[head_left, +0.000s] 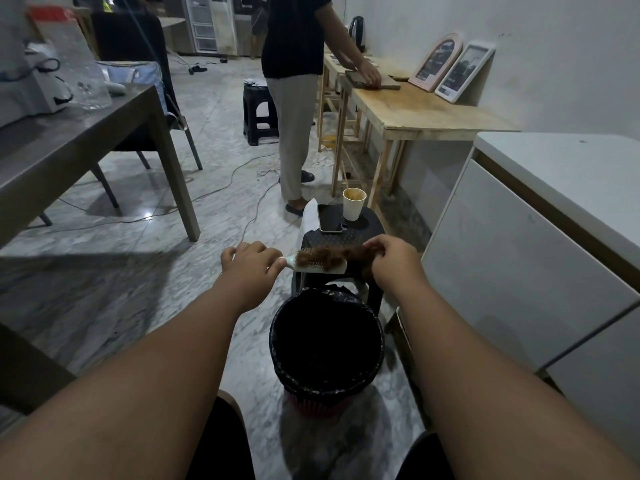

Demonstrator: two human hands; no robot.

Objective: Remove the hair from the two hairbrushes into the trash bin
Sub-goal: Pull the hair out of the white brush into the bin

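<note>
A pale hairbrush point(320, 266) lies sideways in the air above a black stool, its bristles matted with brown hair point(332, 255). My left hand point(247, 268) grips the brush handle at its left end. My right hand point(389, 258) pinches the clump of hair at the brush's right end. Just below and nearer me stands the trash bin point(327, 382), lined with a black bag and open at the top. Only one hairbrush is in view.
The black stool point(360, 233) carries a phone point(329, 218), a paper cup point(354, 204) and a white tissue. A person stands at a wooden table point(426, 114) behind. A grey table point(86, 147) is at left, a white cabinet point(540, 244) at right. Cables cross the floor.
</note>
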